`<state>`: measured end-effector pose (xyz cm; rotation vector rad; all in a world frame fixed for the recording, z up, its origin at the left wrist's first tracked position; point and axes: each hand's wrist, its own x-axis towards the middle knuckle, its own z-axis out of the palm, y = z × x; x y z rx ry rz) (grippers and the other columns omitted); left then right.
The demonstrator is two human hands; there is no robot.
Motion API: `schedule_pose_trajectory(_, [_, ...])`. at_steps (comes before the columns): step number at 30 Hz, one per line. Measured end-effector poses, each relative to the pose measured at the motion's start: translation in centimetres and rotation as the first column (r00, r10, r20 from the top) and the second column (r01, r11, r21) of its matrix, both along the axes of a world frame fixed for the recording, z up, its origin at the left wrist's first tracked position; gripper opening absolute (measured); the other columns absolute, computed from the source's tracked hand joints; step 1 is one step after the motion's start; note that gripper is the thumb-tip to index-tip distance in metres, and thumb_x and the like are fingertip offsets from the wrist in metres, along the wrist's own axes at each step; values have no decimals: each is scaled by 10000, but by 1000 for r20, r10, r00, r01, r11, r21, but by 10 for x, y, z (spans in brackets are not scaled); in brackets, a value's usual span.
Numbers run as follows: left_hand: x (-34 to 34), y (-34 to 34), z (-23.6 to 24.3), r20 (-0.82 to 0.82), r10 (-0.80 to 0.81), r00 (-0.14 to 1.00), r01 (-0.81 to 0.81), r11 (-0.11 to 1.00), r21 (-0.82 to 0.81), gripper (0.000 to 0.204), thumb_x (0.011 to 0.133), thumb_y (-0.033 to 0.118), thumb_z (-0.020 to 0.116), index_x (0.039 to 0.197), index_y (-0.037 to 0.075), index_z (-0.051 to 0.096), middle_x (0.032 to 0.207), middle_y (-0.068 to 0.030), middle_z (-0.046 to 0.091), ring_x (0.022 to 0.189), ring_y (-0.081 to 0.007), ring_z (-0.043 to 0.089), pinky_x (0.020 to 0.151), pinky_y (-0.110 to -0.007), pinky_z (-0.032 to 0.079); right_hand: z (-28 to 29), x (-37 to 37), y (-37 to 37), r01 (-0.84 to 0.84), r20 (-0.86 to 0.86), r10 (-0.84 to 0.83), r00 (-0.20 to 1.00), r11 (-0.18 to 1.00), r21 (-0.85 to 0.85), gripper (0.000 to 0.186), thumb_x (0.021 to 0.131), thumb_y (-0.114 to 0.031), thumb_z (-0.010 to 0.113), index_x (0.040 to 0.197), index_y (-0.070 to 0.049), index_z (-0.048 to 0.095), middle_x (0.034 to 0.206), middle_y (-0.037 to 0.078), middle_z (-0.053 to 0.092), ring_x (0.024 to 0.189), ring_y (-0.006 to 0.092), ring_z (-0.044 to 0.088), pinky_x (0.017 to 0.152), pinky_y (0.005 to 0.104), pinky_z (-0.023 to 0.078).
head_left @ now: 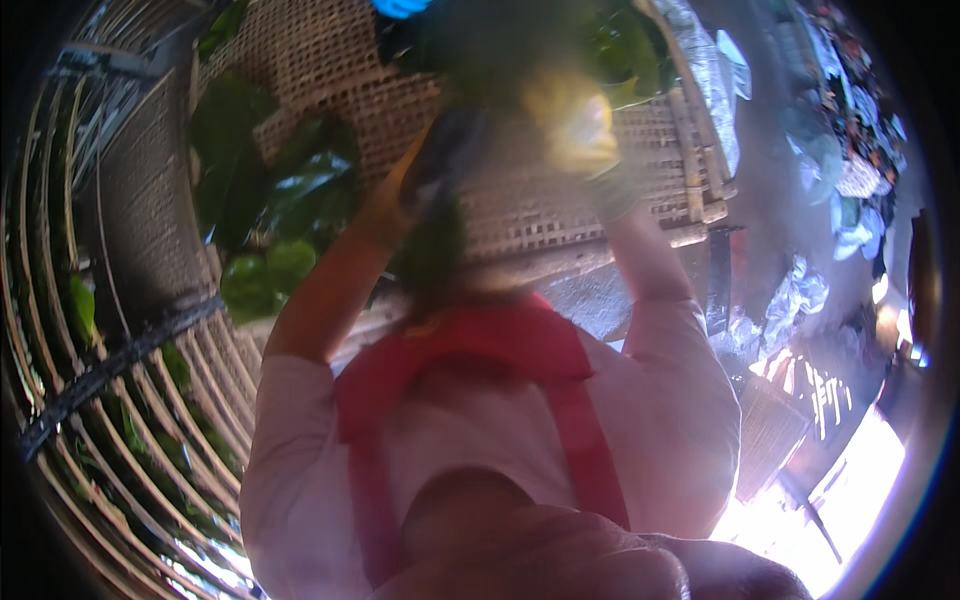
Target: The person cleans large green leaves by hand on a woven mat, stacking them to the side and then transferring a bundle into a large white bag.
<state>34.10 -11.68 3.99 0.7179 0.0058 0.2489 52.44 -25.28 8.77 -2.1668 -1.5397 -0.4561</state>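
Large green leaves lie on a woven bamboo mat with a pole frame. My left hand, in what looks like a dark glove with a yellow edge, reaches over the middle of the mat. To its right is my right hand in a yellow glove, also above the weave. Both hands are smeared by motion, so their fingers do not show. A dark green blur lies just beyond them; I cannot make out whether either hand touches it. More leaves lie at the mat's far right.
Bamboo slats run along the left, with greenery behind them. A bright blue thing is cut off by the top edge. Crumpled clear plastic and a heap of mixed litter lie on the right.
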Motion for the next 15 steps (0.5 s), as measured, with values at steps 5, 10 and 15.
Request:
schedule_pose_trajectory(5, [-12, 27, -17, -288, 160, 944, 18, 847, 531, 495, 880, 275, 559, 1304, 41, 458, 1254, -94, 538, 1174, -197, 502, 982, -318, 425, -40, -101, -18, -249, -188, 261, 947, 965, 84, 428, 784, -196, 625, 1174, -46, 533, 1195, 200, 533, 1109, 349, 508, 901, 431, 455])
schedule_pose_trajectory(10, [-73, 29, -23, -366, 229, 902, -119, 947, 297, 408, 885, 164, 514, 1262, 10, 487, 1262, -138, 526, 1173, -242, 500, 1002, -366, 401, -6, -106, -8, 162, -906, 272, 324, 928, 336, 450, 801, -49, 610, 1222, -1, 459, 1092, 178, 594, 965, 316, 601, 835, 371, 497])
schedule_pose_trajectory(15, [-94, 46, -18, 28, 399, 917, -185, 362, 913, 433, 916, 186, 507, 1313, 26, 441, 1278, -115, 518, 1151, -231, 521, 986, -398, 428, -72, -76, 0, -295, -473, 397, 787, 914, 278, 296, 882, 8, 466, 1177, -12, 475, 1015, 91, 598, 877, 191, 596, 790, 289, 499])
